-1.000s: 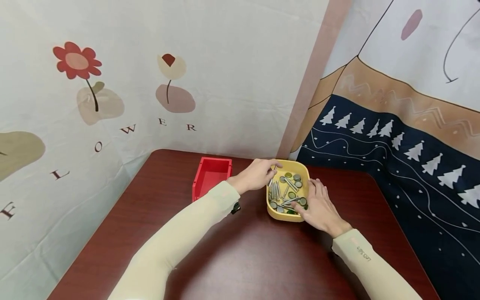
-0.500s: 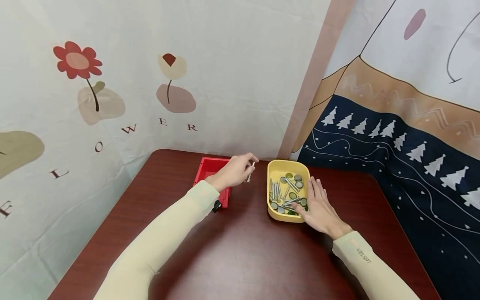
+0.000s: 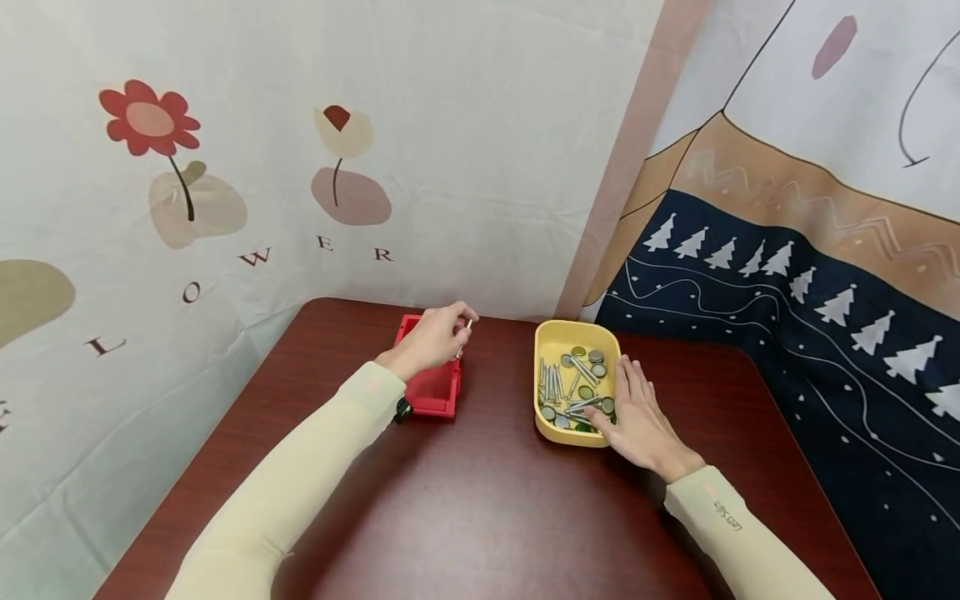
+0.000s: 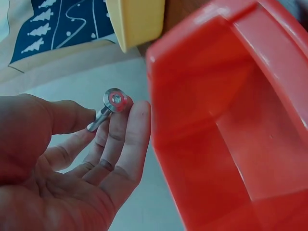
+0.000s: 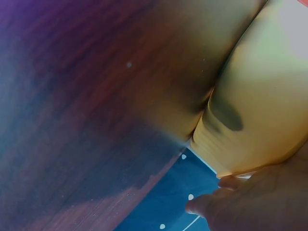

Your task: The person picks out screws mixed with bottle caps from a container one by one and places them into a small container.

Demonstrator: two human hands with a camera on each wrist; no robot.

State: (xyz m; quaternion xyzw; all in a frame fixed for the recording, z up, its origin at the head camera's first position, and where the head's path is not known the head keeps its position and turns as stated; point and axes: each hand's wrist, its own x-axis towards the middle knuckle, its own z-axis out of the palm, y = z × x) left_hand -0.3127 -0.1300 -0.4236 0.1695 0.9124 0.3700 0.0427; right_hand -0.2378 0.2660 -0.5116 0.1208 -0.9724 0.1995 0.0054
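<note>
My left hand (image 3: 431, 337) is above the far part of a red plastic bin (image 3: 435, 408). Between thumb and fingertips it pinches a silver bolt (image 4: 102, 118), whose round head with a socket shows in the left wrist view. My right hand (image 3: 647, 423) rests against the right wall of a yellow container (image 3: 573, 437), fingers fairly straight along the outside and thumb over the rim. Inside lie several silver bolts (image 3: 551, 383) and round caps (image 3: 586, 392). In the right wrist view, the yellow wall (image 5: 260, 134) is close to the fingertips.
Both containers stand toward the far side of a dark reddish-brown table (image 3: 495, 500), with a gap between them. A printed cloth (image 3: 480, 167) hangs just behind the table, and a dark blue tree-patterned part (image 3: 750, 300) borders its right side.
My left hand has come out of the yellow container with the bolt and moved left to the red bin. My right hand has stayed at the yellow container.
</note>
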